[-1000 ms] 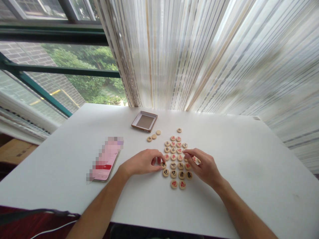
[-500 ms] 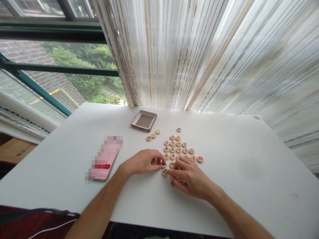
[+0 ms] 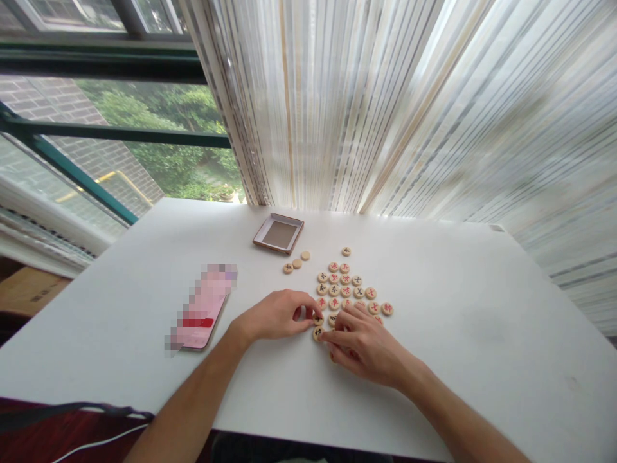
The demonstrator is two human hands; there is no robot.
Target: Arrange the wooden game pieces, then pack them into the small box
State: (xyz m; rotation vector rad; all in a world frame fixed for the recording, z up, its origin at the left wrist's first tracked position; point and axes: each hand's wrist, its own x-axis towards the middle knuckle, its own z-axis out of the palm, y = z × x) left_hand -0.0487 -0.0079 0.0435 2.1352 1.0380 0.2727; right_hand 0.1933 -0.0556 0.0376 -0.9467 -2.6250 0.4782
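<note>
Clearly, one shallow tray (image 3: 278, 233) is set toward the far side of the white tabletop (image 3: 482, 373), its pale inner walls and flat grey-brown floor exposed to view. Just to its near right, three loose discs (image 3: 297, 263) are strung in a slanting line, two blank-faced and one marked in black. Beyond the tabletop's left edge a cardboard box (image 3: 33, 283) is partly seen; its contents cannot be made out. In the middle, lettered discs (image 3: 333, 290) in red and black are laid out in close rows. By the left hand (image 3: 277, 314) a black-lettered disc (image 3: 319, 321) at a row's left end is pinched between thumb and index finger, the grip nearly closed. Just nearer, another disc (image 3: 316, 334) is touched by the index fingertip of the right hand (image 3: 371, 347); several discs are covered by that hand, and whether anything is held in its curled grip cannot be told. A phone (image 3: 207, 302) is laid at the left, partly pixelated.
</note>
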